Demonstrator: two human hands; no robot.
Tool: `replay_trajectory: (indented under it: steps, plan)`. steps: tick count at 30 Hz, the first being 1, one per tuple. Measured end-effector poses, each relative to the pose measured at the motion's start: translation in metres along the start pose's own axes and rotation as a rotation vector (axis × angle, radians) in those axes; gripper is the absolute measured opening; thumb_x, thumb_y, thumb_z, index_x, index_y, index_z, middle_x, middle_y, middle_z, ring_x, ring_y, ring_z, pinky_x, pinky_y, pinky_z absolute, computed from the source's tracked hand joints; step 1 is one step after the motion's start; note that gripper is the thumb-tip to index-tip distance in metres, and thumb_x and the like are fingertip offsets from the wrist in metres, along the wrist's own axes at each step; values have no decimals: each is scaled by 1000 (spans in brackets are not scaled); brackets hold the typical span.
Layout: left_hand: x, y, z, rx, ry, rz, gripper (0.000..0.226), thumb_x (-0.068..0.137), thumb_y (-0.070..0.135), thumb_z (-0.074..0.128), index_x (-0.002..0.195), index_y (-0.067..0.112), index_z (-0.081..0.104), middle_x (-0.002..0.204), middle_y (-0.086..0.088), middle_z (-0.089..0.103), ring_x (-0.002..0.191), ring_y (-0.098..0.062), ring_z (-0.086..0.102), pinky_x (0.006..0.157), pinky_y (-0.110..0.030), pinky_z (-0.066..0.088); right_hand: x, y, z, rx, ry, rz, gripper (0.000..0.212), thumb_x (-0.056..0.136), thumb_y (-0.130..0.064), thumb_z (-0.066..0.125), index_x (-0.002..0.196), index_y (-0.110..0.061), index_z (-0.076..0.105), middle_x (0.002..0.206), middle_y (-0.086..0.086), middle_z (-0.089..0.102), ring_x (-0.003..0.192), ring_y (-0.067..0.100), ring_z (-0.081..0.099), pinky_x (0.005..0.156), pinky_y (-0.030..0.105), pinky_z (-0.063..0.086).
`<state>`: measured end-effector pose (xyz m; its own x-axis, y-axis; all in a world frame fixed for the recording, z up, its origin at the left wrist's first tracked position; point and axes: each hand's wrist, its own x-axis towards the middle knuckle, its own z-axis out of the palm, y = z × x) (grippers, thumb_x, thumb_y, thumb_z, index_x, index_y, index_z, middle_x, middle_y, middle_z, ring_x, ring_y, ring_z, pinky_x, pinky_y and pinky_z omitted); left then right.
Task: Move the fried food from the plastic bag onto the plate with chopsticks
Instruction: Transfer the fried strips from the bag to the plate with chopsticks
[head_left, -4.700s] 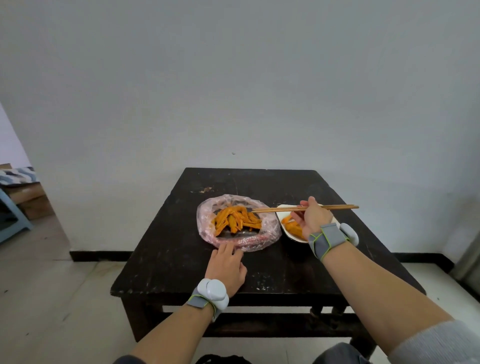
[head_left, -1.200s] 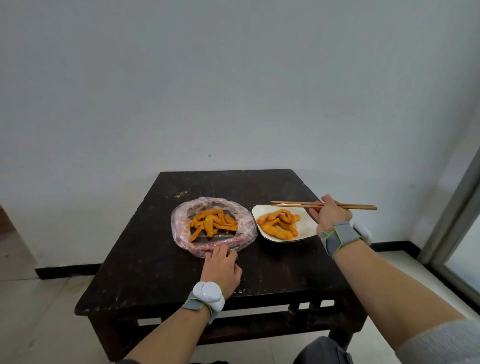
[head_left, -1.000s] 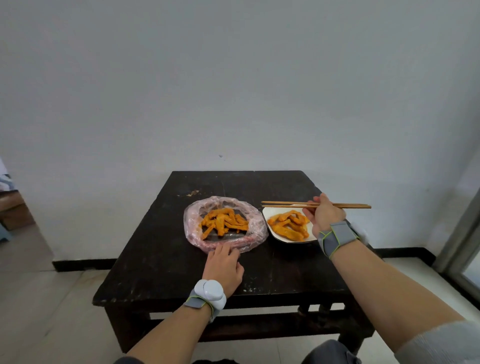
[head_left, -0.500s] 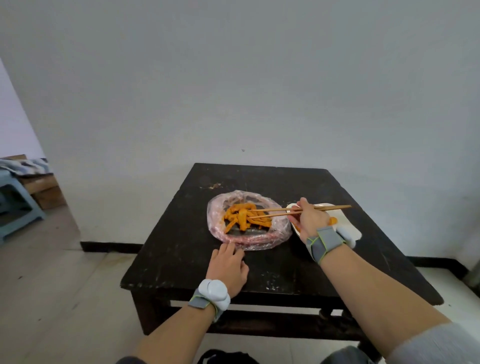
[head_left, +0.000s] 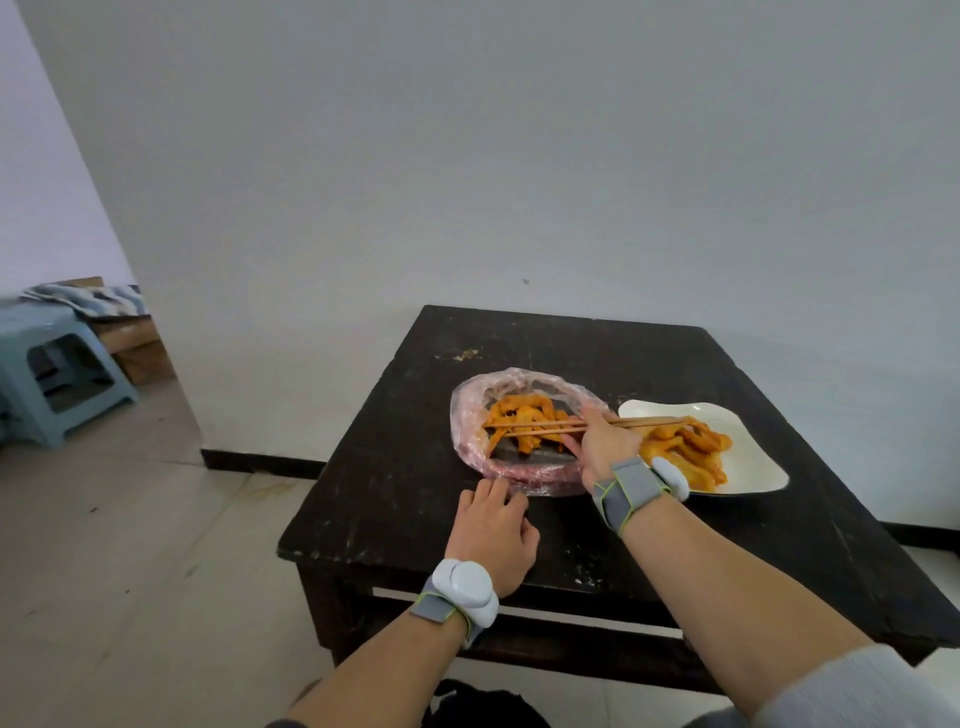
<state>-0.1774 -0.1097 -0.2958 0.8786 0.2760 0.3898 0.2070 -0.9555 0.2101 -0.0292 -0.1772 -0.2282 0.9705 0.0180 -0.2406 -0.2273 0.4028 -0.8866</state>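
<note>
Wood-brown, slender chopsticks (head_left: 540, 427) are being pinched in the curled fingers of the right hand (head_left: 605, 447), which is hanging over the right edge of the bag. A second ago it was holding them level above the plate, so it has swung back left and a fresh pick is probably starting. Their tips are reaching across the orange, crusty fried strips (head_left: 522, 420) heaped in the crinkled, translucent pink plastic bag (head_left: 470, 415), whose mouth is rolled down into a soft ring. Whether the tips are already closing on a strip I cannot tell.

The left hand (head_left: 491, 530) is resting flat, fingers straight and touching the bag's near rim, as it was before, likely steadying the flimsy film. Just beside the bag on the right, the glossy white plate with upturned corners (head_left: 756, 457) is carrying several moved strips (head_left: 685, 447). Many are remaining in the bag, so the transfer is looking roughly midway. Both are sitting on the scuffed, dark wooden table (head_left: 415, 467).
</note>
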Motion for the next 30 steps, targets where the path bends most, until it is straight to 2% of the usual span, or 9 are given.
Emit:
replay_trajectory:
  steps: [4, 9, 13, 16, 18, 21, 24, 27, 30]
  plan:
    - [0, 0, 0, 2, 3, 5, 29, 86, 31, 43, 102, 15, 61, 106, -4, 55, 99, -24, 47, 86, -37, 40, 0, -2, -1, 36, 30, -17, 13, 91, -7, 61, 78, -9, 60, 76, 14, 65, 64, 18, 66, 44, 26, 54]
    - [0, 2, 0, 2, -5, 11, 28, 86, 30, 45, 102, 14, 61, 107, -4, 54, 100, -25, 47, 87, -37, 40, 1, -21, -11, 68, 89, -51, 14, 92, -9, 61, 79, -11, 61, 70, 11, 63, 64, 20, 64, 47, 28, 57]
    - [0, 0, 1, 18, -25, 2, 29, 88, 32, 41, 105, 17, 60, 111, -1, 53, 103, -22, 45, 90, -35, 37, 2, -36, -20, 90, 92, -47, 11, 92, -7, 60, 81, -6, 61, 73, 17, 63, 62, 24, 65, 58, 39, 60]
    - [0, 1, 0, 26, -33, 3, 30, 88, 33, 40, 106, 18, 59, 112, 0, 53, 103, -21, 45, 90, -34, 37, -1, -47, -26, 95, 100, -64, 8, 94, -5, 56, 91, -1, 62, 70, 13, 60, 58, 20, 62, 47, 30, 56]
    - [-1, 2, -1, 28, -36, 5, 30, 89, 33, 40, 107, 19, 59, 113, 0, 52, 103, -21, 45, 89, -34, 37, -1, -52, -30, 90, 88, -63, 11, 96, -6, 53, 100, -3, 62, 73, 12, 59, 60, 19, 60, 50, 29, 55]
    - [-1, 4, -2, 36, -40, 9, 30, 89, 32, 40, 108, 18, 59, 114, -1, 52, 104, -21, 45, 90, -34, 37, -1, -61, -39, 101, 74, -63, 12, 97, -7, 52, 104, -5, 62, 78, 15, 59, 63, 22, 59, 58, 32, 55]
    - [-1, 4, -3, 32, -47, 6, 30, 90, 31, 40, 109, 18, 59, 115, -1, 52, 104, -22, 45, 90, -34, 36, -1, -69, -44, 87, 71, -55, 11, 98, -8, 50, 98, -8, 61, 78, 13, 58, 65, 22, 58, 55, 29, 55]
    - [1, 7, -4, 54, -64, 10, 30, 90, 32, 39, 110, 19, 58, 116, 0, 51, 107, -21, 44, 92, -33, 36, 0, -83, -52, 96, 84, -52, 18, 97, -8, 51, 81, -13, 59, 76, 12, 58, 64, 25, 58, 49, 29, 54]
    - [3, 6, -4, 62, -73, 12, 30, 91, 33, 39, 111, 20, 57, 118, 0, 50, 109, -20, 43, 92, -33, 35, 1, -91, -57, 101, 113, -92, 20, 95, -5, 53, 76, -11, 59, 74, 14, 57, 60, 21, 57, 43, 25, 56]
